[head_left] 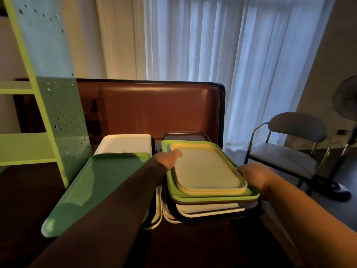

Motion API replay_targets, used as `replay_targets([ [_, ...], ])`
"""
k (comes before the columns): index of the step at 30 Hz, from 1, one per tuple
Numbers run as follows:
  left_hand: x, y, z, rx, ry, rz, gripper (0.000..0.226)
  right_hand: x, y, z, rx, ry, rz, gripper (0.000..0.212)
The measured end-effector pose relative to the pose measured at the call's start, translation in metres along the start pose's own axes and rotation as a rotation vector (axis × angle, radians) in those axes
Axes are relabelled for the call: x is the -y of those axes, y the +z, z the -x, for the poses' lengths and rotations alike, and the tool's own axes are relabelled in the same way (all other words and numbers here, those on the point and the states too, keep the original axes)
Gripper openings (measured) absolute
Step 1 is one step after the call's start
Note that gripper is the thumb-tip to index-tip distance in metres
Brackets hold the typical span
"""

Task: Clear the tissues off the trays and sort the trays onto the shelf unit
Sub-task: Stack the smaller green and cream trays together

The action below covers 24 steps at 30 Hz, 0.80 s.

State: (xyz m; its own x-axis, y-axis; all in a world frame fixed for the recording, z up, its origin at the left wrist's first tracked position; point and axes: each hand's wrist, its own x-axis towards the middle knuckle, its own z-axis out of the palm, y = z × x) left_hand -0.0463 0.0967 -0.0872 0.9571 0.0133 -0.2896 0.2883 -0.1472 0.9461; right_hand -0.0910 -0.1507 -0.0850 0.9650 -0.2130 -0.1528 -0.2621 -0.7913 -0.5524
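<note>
A stack of trays stands on the dark table, with pale yellow trays (204, 171) on top, a light green tray (212, 198) beneath, then white and dark ones. My left hand (168, 157) grips the stack's left edge, thumb lying on the yellow tray's rim. My right hand (253, 177) grips the stack's right edge. Left of the stack, a green tray (104, 186) lies over a white tray (123, 143). The green shelf unit (29, 146) stands at the far left. No tissues are visible.
A brown padded bench back (150, 107) rises behind the table. A dark tray (185, 135) lies behind the stack. A chair (289, 151) and a standing fan (345, 97) are on the right, before white curtains.
</note>
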Motion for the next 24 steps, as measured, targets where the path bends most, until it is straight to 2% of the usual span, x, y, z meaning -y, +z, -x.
replay_targets([
  [3, 0.0, 0.012, -0.003, -0.065, 0.033, -0.328, 0.062, -0.01, 0.004, -0.024, 0.01, 0.011, 0.098, 0.035],
  [7, -0.003, 0.021, -0.009, -0.069, 0.027, -0.458, 0.057, -0.02, 0.008, -0.057, -0.03, -0.006, 0.155, 0.032],
  [16, -0.004, 0.023, -0.017, -0.048, -0.034, -0.536, 0.059, -0.016, 0.009, -0.066, 0.034, 0.029, 0.24, 0.028],
  [24, -0.002, 0.023, -0.018, -0.021, -0.038, -0.458, 0.061, -0.021, 0.004, -0.065, 0.071, 0.055, 0.226, 0.022],
])
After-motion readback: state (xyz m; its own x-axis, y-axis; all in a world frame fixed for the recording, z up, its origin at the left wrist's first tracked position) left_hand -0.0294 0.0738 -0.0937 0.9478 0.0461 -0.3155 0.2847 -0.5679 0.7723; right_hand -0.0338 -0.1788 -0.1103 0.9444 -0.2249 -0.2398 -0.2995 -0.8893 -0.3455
